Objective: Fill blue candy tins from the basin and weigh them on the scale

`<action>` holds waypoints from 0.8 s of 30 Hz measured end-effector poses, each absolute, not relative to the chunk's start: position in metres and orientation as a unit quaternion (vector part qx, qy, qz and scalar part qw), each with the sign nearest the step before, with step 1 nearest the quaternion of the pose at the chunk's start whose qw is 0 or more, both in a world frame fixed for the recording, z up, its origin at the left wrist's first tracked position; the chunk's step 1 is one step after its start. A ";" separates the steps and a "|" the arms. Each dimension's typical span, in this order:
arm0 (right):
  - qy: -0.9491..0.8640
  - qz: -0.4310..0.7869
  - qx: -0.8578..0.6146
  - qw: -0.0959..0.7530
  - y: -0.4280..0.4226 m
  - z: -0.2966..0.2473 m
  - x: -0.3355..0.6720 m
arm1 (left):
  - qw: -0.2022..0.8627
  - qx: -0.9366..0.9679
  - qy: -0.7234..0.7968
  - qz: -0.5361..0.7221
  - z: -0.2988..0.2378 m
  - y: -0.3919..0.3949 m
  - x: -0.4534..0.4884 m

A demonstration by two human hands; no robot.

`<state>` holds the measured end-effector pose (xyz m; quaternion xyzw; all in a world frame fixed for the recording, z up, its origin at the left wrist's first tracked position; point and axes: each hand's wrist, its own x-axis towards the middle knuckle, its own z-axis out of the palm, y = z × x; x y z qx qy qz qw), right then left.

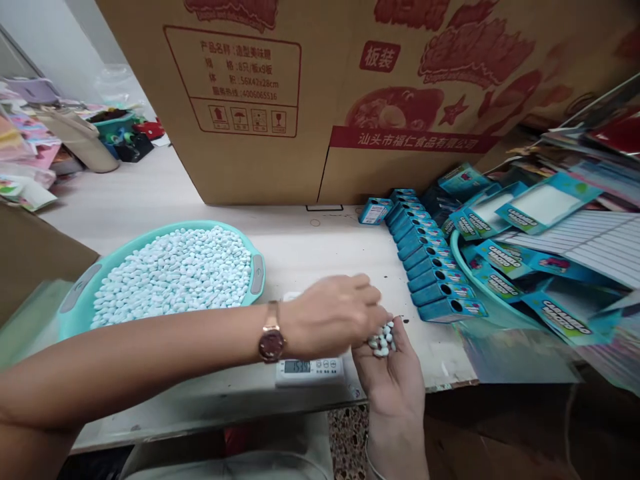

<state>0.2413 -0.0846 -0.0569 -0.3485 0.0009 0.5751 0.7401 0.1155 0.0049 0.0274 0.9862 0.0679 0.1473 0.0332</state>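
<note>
My right hand (pixel 393 370) lies palm up at the table's front edge, cupped around a small heap of white candies (pixel 383 340). My left hand (pixel 333 313), with a wristwatch (pixel 271 340) on its wrist, reaches across from the left. Its fingertips are pinched together right over that heap. Under the left hand sits a small white digital scale (pixel 310 370) with a lit display. A teal basin (pixel 257 273) heaped with the same white candies stands to the left. A row of small blue boxes (pixel 430 267) with round holes lines up to the right.
A large cardboard carton (pixel 310 93) with red print stands at the back of the table. A second teal tub (pixel 463 267) and flat blue printed cards (pixel 545 203) pile up at the right. Clutter and a beige roll (pixel 80 140) lie at the far left.
</note>
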 end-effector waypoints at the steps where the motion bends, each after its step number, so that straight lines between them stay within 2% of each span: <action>1: 0.030 0.584 -0.316 0.747 -0.083 -0.053 0.242 | 0.038 0.983 0.103 0.144 0.029 0.010 0.110; 5: 0.146 0.596 -0.200 0.764 -0.077 -0.042 0.246 | 0.061 0.971 0.214 0.087 0.030 0.023 0.089; 14: 0.188 0.577 -0.238 0.758 -0.065 -0.038 0.239 | 0.064 0.979 0.183 0.059 0.011 0.009 0.097; 19: 0.202 0.560 -0.244 0.765 -0.070 -0.046 0.245 | 0.068 0.972 0.226 0.016 0.001 0.013 0.092; 24: 0.203 0.564 -0.242 0.763 -0.070 -0.047 0.244 | 0.110 0.961 0.249 0.050 0.008 0.011 0.089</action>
